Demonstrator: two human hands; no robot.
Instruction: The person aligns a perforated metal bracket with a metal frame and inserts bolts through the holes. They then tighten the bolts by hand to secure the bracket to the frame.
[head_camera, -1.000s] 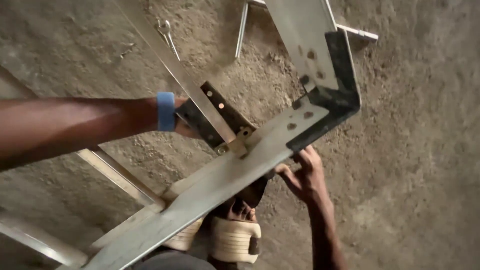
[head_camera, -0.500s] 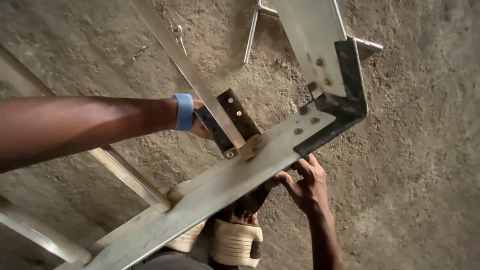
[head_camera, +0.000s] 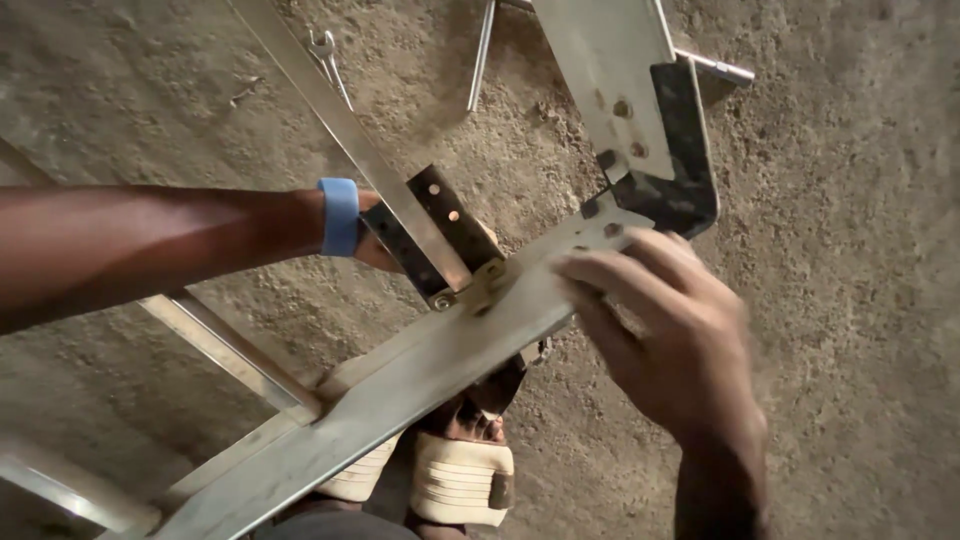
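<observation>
Head view: right hand flat on metal bar, fingers spread.

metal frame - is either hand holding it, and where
The right hand lies on top of the long flat bar near the dark corner bracket. The left hand is mostly hidden behind a bar; its hold cannot be told.

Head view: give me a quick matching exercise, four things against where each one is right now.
1. wristband
2. spanner
3. dark corner bracket
4. sandal

A. on the ground, top of view
B. under the long bar, bottom of view
C. on the left wrist
D. bolted where two pale bars meet, above the right hand

Pairs: 1-C, 2-A, 3-D, 4-B
</observation>
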